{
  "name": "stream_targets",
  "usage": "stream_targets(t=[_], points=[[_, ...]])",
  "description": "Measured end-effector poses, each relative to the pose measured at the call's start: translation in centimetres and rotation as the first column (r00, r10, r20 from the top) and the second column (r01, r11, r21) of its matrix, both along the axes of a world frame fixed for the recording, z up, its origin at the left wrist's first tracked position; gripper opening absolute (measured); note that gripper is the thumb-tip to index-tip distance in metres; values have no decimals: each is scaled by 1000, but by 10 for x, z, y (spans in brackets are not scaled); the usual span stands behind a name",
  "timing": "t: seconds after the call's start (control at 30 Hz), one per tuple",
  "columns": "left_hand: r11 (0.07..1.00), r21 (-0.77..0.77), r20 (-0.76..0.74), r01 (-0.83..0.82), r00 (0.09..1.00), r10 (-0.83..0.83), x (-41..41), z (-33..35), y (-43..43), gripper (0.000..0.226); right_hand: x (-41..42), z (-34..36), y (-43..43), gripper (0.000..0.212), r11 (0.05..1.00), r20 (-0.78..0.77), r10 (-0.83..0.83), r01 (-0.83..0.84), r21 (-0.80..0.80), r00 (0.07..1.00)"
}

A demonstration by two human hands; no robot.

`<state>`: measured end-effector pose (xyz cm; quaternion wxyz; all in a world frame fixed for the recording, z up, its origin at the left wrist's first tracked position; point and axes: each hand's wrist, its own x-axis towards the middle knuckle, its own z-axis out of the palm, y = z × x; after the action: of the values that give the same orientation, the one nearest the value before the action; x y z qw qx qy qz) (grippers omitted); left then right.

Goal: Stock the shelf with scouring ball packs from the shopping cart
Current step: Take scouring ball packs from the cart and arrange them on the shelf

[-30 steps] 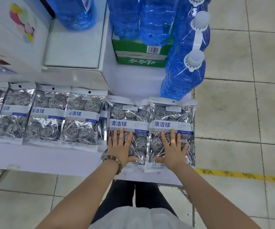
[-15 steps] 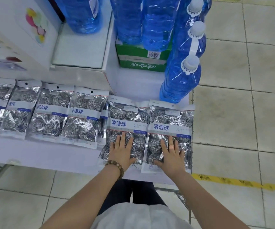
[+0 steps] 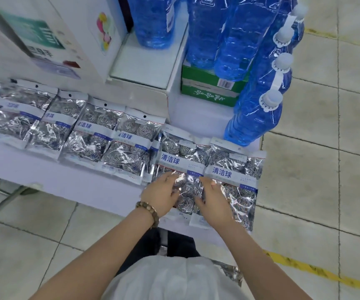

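Two rightmost scouring ball packs [image 3: 235, 169], side by side at the right end of the shelf [image 3: 77, 182]: we log our left hand [image 3: 161, 198] and right hand [image 3: 214, 202], flat and apart a moment ago, now drawn together, fingers bent at their seam, grip or press untellable, likely final squaring-up.

Along the shelf [image 3: 84, 189], scouring ball packs [image 3: 129, 146] lie in a row from 9 o'clock to 3. At the 3 o'clock end, the inner pack [image 3: 181, 159] touches the end pack [image 3: 237, 180]. The left hand [image 3: 159, 198] holds the first and the right hand [image 3: 214, 205] the second, both at the packs' 6 o'clock ends. Behind, at 12 to 1 o'clock, bottles [image 3: 254, 118] stand on and beside a carton [image 3: 207, 92].
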<state>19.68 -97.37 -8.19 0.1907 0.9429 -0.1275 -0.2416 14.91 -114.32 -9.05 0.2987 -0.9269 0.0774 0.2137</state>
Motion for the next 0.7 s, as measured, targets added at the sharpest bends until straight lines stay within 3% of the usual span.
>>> stream_targets(t=[0.17, 0.33, 0.7], points=[[968, -144, 80, -204, 973, 217, -4, 37, 58, 43, 32, 36, 57, 55, 984, 133, 154, -164, 65, 979], [876, -215, 112, -431, 880, 461, -17, 59, 156, 44, 61, 64, 142, 52, 942, 195, 309, -328, 73, 931], [521, -263, 149, -812, 499, 853, -83, 90, 383, 41, 78, 88, 391, 49, 755, 314, 596, -649, 93, 739]])
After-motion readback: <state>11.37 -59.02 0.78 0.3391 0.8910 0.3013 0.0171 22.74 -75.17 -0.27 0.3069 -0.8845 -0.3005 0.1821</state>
